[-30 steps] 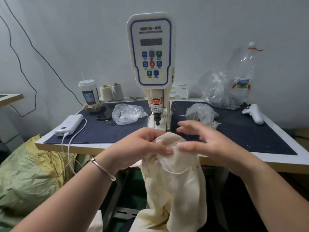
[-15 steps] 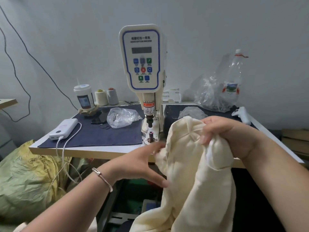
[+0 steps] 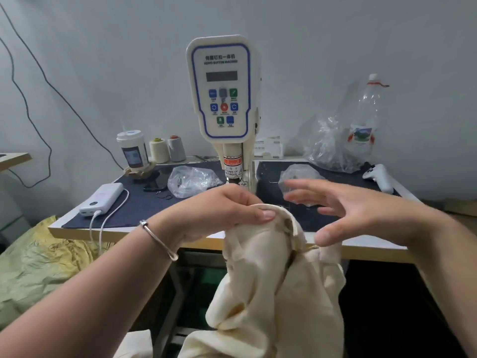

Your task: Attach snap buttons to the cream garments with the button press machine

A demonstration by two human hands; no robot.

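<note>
The cream garment point(image 3: 268, 285) hangs with its long axis near vertical, its bunched top edge raised to the front edge of the table point(image 3: 77, 229) and its lower folds falling out of view below. The top edge sits directly in front of the button press machine point(image 3: 222, 99), whose ram points straight down behind the knuckles of the left hand point(image 3: 227, 210).

The left hand grips the top of the garment: fingers curled over the fabric, thumb lying along the upper fold and pointing right, wrist bent, a metal bracelet point(image 3: 158, 239) on the wrist. The right hand point(image 3: 343, 210) is beside the garment's right edge, holding nothing, fingers spread and nearly straight, pointing left; its thumb tip is near the fabric, contact not discernible.

Beyond the right fingers lies a clear plastic bag point(image 3: 300, 177). Far left of the left hand lies a white power bank point(image 3: 102, 198).
</note>
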